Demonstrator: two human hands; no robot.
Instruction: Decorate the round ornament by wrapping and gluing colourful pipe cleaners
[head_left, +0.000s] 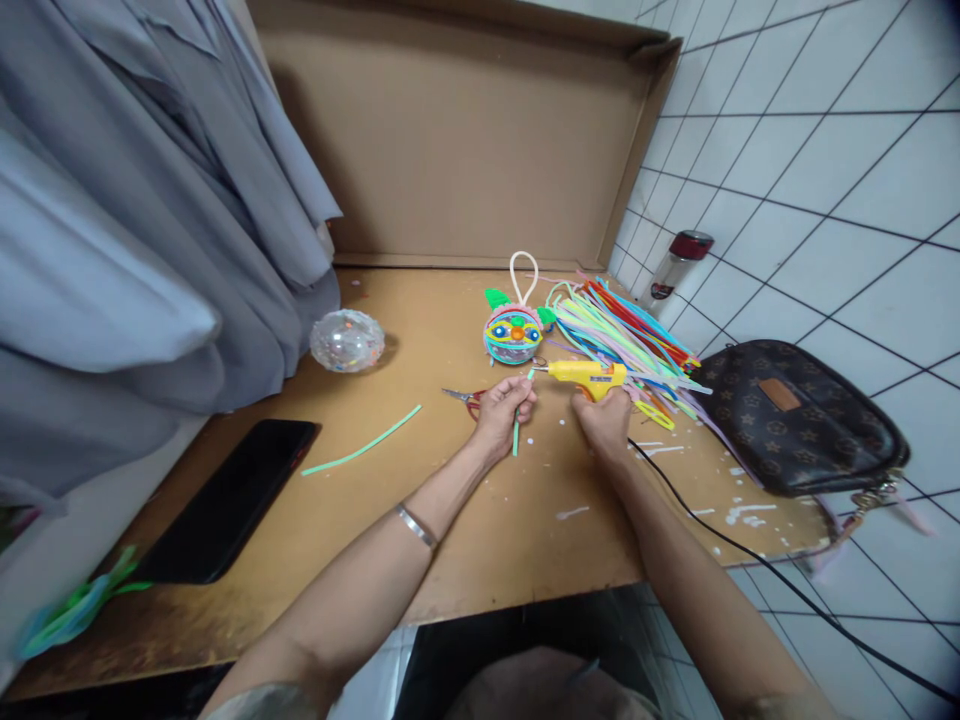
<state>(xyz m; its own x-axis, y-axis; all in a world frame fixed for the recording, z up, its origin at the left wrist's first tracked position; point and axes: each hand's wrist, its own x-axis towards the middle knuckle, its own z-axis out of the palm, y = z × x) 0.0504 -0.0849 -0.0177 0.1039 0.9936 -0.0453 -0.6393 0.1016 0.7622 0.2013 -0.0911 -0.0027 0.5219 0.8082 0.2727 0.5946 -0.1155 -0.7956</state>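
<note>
My left hand (504,412) pinches a short light-green pipe cleaner (516,436), whose upper end stands above my fingers. In my right hand (604,418) is a yellow glue gun (589,375), its nozzle pointing left at that upper end; whether they touch I cannot tell. A black cord runs from the gun toward the lower right. Just beyond my hands stands a decorated round ornament (514,335) with green ears, yellow-rimmed eyes and a white loop on top. Red-handled scissors (466,398) lie partly behind my left hand. Another light-green pipe cleaner (364,443) lies to the left.
A clear faceted ball (347,341) and a black phone (232,500) lie on the left. At the right are a heap of coloured pipe cleaners (619,325), a brown patterned bag (802,415) and a red-capped bottle (677,268). Cardboard (465,130) stands behind; a grey curtain (150,200) hangs left.
</note>
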